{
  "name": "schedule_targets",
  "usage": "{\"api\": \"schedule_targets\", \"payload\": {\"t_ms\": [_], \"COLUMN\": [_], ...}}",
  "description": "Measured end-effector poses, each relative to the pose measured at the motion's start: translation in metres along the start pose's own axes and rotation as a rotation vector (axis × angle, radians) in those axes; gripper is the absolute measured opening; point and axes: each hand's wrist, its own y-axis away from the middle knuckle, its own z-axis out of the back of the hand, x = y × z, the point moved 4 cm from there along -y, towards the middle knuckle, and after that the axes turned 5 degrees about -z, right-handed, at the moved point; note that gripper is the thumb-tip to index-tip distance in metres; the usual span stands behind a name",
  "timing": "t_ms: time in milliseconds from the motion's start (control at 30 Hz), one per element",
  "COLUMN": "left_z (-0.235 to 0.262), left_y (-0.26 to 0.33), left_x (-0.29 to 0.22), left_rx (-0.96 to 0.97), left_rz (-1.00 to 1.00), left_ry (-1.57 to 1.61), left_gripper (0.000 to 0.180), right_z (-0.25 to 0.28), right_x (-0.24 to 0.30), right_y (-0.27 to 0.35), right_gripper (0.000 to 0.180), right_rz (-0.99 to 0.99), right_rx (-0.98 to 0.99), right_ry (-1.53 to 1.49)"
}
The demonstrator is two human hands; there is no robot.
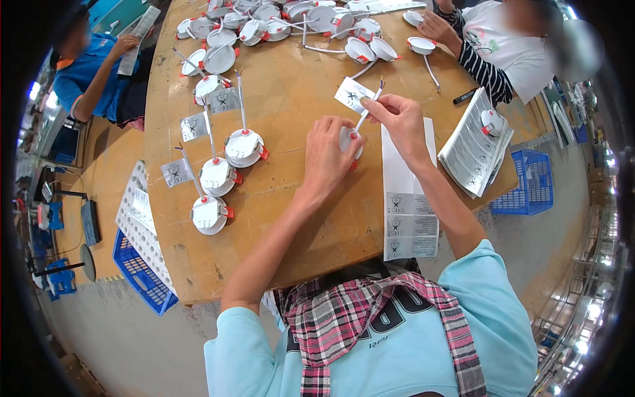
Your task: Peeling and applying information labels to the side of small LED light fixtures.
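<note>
My left hand (329,151) is closed round a small round white downlight (350,141) with red clips, partly hidden by the fingers. A white cable (360,122) rises from it, its bare wire ends at the top. In a pinch, my right hand (401,122) grips that cable, close to a printed silver label (352,96) that sticks out to the left. Whether the fingers also press the label cannot be made out. Under my right forearm lies a sheet of labels (410,228). To the left stand several finished-looking downlights (243,148) with labels on their cables.
A heap of downlights (268,20) covers the table's far side. At right lie a paper stack (471,149) with a downlight (492,122) on it and a black marker (465,96). Two people sit far left and far right. Blue crates (533,182) stand beside the wooden table (291,264).
</note>
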Motion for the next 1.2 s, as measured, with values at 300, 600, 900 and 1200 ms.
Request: {"api": "schedule_targets", "payload": {"t_ms": [300,600,900,1200], "left_z": [0.028,0.039,0.032,0.040], "left_y": [0.016,0.043,0.056,0.063], "left_x": [-0.010,-0.030,-0.031,-0.031], "left_rx": [0.241,0.251,0.299,0.378], "left_rz": [0.323,0.285,0.348,0.351], "left_ry": [1.496,1.563,1.454,1.403], "left_gripper": [0.020,0.025,0.026,0.025], "right_z": [0.036,0.005,-0.024,-0.022], "right_x": [0.012,0.016,0.032,0.043], "right_y": [0.004,0.019,0.024,0.018], "right_gripper": [0.041,0.064,0.032,0.028], "right_rz": [0.171,-0.022,0.023,-0.005], "right_rx": [0.057,0.340,0.478,0.648], "right_ry": [-0.140,-0.365,-0.118,0.007]}}
